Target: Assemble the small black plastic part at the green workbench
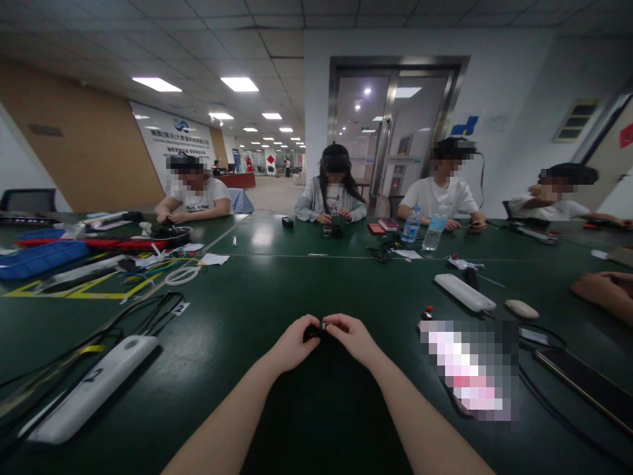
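"2" on white power strip (91, 389)

Dark green tabletop (277, 290): smooth, semi-glossy, mirroring ceiling lights toward 12 o'clock. Small black object (313, 333) pinched between left hand (291, 344) and right hand (352, 338): matt, material unclear. Long white plastic power strip (91, 389) at 9 o'clock: smooth, slightly glossy, with thin black rubbery cables (123, 323) just beside. Second white plastic power strip (463, 292) at 2 o'clock: satin shell. Two clear plastic water bottles (422, 229) at 1 o'clock: shiny, see-through. Flat dark phone (583, 382) at 4 o'clock: glossy glass face. Blue plastic tray (42, 257) at 10 o'clock: dull finish. Steel door frame (395, 66) at 12 o'clock: brushed metal.
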`<action>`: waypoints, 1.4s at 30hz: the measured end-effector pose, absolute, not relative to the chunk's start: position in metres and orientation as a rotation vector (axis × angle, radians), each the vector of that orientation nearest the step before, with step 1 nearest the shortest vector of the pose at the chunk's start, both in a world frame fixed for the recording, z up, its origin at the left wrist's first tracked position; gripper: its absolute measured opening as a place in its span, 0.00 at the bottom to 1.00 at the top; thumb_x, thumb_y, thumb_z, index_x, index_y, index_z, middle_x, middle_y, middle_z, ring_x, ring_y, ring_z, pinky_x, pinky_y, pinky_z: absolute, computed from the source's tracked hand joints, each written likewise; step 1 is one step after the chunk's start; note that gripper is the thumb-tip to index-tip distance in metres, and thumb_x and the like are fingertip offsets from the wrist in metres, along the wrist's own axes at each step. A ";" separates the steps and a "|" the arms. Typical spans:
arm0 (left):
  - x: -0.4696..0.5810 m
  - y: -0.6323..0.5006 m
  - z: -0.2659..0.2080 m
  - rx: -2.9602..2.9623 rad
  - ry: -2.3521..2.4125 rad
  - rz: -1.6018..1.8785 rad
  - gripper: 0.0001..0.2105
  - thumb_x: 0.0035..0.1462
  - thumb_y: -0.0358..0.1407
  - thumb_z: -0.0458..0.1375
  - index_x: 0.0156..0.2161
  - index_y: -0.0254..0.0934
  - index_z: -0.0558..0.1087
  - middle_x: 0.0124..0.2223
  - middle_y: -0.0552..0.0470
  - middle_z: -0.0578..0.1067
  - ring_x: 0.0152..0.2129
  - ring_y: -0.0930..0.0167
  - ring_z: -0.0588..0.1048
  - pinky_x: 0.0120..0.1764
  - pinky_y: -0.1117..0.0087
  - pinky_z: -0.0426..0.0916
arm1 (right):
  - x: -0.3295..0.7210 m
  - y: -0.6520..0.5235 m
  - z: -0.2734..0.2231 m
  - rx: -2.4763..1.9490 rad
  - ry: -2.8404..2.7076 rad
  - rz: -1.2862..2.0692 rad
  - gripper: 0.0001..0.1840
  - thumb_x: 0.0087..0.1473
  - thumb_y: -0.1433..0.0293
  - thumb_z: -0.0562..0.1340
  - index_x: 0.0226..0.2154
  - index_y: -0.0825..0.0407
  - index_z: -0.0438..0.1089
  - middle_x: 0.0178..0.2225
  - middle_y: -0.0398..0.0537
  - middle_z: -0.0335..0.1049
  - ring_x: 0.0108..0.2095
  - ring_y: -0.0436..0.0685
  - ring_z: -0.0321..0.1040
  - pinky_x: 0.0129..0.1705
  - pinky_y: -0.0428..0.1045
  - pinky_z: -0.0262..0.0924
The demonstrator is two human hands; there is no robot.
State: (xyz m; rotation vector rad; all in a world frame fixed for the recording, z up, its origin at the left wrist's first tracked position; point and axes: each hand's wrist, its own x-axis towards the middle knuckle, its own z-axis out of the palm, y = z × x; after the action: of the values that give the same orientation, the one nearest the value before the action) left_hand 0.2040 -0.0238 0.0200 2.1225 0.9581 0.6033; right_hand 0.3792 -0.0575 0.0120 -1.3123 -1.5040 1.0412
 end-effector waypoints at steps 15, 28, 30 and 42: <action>0.211 -0.016 0.010 2.143 1.005 0.674 0.10 0.52 0.39 0.51 0.39 0.40 0.69 0.41 0.52 0.70 0.40 0.68 0.67 0.44 0.66 0.61 | 0.378 -0.061 0.017 -1.283 -1.608 1.032 0.14 0.48 0.63 0.57 0.39 0.49 0.69 0.38 0.44 0.70 0.40 0.54 0.65 0.44 0.51 0.57; 0.208 -0.022 0.018 2.139 1.110 0.584 0.10 0.53 0.37 0.48 0.39 0.41 0.68 0.38 0.53 0.72 0.35 0.70 0.70 0.38 0.68 0.63 | 0.384 -0.056 0.015 -1.298 -1.280 1.153 0.13 0.52 0.65 0.51 0.38 0.52 0.65 0.36 0.48 0.69 0.36 0.54 0.66 0.39 0.52 0.58; 0.202 -0.020 0.018 2.144 1.098 0.545 0.10 0.52 0.37 0.49 0.39 0.41 0.68 0.39 0.54 0.72 0.35 0.70 0.70 0.39 0.68 0.63 | 0.386 -0.056 0.014 -1.286 -1.162 1.166 0.12 0.52 0.66 0.52 0.38 0.51 0.65 0.36 0.48 0.69 0.35 0.54 0.66 0.38 0.52 0.58; 0.100 -0.005 0.035 2.139 1.407 0.525 0.11 0.52 0.39 0.48 0.39 0.38 0.65 0.37 0.51 0.73 0.35 0.69 0.71 0.38 0.69 0.63 | 0.391 -0.048 0.006 -1.263 -1.012 1.204 0.11 0.50 0.67 0.55 0.37 0.50 0.67 0.35 0.47 0.69 0.37 0.55 0.65 0.39 0.52 0.59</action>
State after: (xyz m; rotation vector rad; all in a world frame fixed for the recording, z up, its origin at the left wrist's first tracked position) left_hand 0.0998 -0.0046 0.0354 2.1387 1.4073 0.5247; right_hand 0.3914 -0.0480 0.0060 -1.2627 -1.0120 1.2039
